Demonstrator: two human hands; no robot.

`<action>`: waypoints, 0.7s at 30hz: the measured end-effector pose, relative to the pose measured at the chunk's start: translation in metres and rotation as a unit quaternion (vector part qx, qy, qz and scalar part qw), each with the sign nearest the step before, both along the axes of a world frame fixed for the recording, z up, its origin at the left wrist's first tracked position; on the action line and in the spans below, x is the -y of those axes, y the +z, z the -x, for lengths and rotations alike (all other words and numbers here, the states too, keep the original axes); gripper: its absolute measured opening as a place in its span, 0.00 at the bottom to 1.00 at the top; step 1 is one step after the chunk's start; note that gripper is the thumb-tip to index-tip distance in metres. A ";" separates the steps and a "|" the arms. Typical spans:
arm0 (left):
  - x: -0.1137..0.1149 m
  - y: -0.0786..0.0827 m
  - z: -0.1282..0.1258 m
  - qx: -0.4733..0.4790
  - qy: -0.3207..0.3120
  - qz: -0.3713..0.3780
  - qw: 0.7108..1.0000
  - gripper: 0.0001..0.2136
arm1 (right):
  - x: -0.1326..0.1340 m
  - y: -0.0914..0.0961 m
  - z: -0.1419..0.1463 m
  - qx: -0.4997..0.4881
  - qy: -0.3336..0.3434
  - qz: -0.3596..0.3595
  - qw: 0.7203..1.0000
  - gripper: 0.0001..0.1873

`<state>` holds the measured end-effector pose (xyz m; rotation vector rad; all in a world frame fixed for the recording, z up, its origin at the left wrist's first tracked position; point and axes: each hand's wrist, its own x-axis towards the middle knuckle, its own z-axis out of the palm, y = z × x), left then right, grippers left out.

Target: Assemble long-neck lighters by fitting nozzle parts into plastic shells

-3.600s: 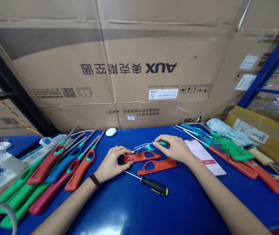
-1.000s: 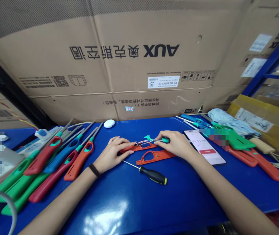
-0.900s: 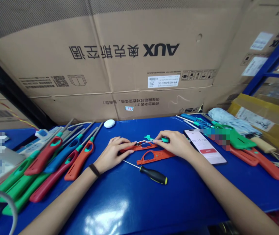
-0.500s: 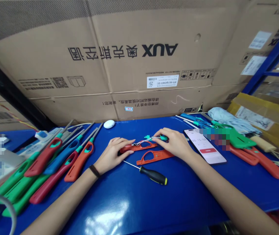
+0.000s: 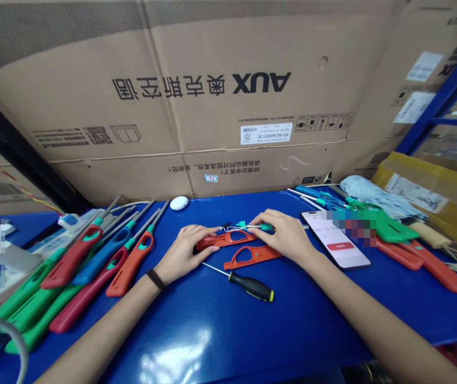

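Observation:
My left hand (image 5: 186,246) is closed around the left end of an open orange-red lighter casing half (image 5: 228,239) with a ring-shaped trigger opening. Between the fingers and thumb of my right hand (image 5: 286,233) is a lighter nozzle with a green collar (image 5: 267,227), just above the casing's right end. Thin white wires (image 5: 231,229) lead left from it, with a small black piece near their end. Beside them lies a small teal trigger (image 5: 241,224). The second orange casing half (image 5: 257,257) rests nearer me, in front of a black-and-yellow screwdriver (image 5: 251,287).
Several long-nosed lighters (image 5: 88,256) are piled at left by a white power strip. At right lie a phone (image 5: 338,240) and more lighters (image 5: 396,229). A white oval object (image 5: 179,203) sits before the large cardboard sheet (image 5: 196,128).
The wires and their black end have come up out of the left part of the casing. My right hand has shifted very slightly; my left hand stays on the casing.

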<state>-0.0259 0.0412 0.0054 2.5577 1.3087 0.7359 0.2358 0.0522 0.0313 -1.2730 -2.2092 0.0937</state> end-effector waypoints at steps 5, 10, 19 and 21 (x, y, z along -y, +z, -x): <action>0.000 -0.001 0.000 0.000 0.008 0.003 1.000 0.18 | 0.002 0.004 -0.002 -0.046 -0.007 -0.039 0.998 0.07; 0.001 0.002 0.000 0.010 0.036 -0.017 0.999 0.19 | 0.003 0.006 -0.002 -0.073 0.010 -0.040 0.997 0.05; 0.004 0.007 -0.009 0.159 0.066 0.012 0.985 0.12 | 0.006 0.007 0.002 -0.132 0.044 -0.030 0.990 0.05; 0.004 0.008 -0.010 0.181 0.068 0.029 0.981 0.11 | 0.006 0.007 0.002 -0.129 0.047 -0.027 0.990 0.05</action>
